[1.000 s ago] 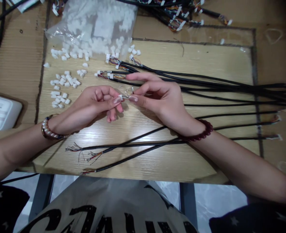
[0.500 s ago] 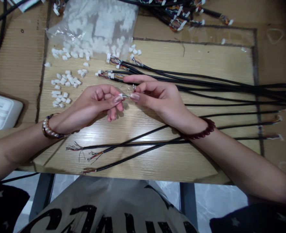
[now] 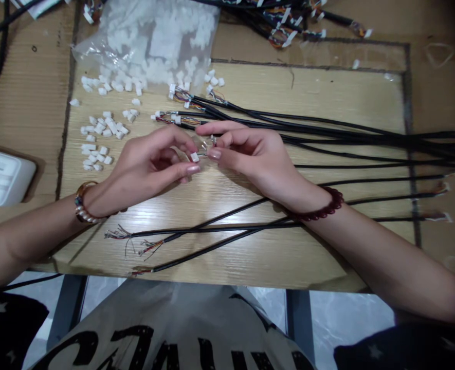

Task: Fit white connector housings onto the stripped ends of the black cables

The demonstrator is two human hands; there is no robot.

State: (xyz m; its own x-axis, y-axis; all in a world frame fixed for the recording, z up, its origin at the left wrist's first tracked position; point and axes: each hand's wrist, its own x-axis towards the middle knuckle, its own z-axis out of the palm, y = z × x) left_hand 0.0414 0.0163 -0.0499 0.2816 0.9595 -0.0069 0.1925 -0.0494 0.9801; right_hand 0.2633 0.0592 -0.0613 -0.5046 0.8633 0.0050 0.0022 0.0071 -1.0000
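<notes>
My left hand (image 3: 156, 159) has a small white connector (image 3: 195, 157) between its index fingertip and thumb, in a loose grip. A thin wire (image 3: 202, 154) runs from that connector to my right hand (image 3: 246, 151). The right thumb and fingers are closed in a pinch on the wires. More bare wire ends (image 3: 213, 140) stick up by the right fingers, and the right index finger is stretched out. The rest of this cable is hidden by the right hand. Below the hands, several black cables (image 3: 212, 229) with loose stripped ends lie on the board.
Loose white connectors (image 3: 107, 125) lie in groups at the left, before a clear bag (image 3: 161, 43) of connectors. Black cables with fitted connectors (image 3: 289, 126) stretch to the right. More cables (image 3: 285, 25) are heaped at the back. A white box-shaped object (image 3: 3, 174) stands at the left edge.
My left hand's pinch has loosened, with the thumb lower and the index finger higher, so more of the connector shows. The right hand has hardly moved.
</notes>
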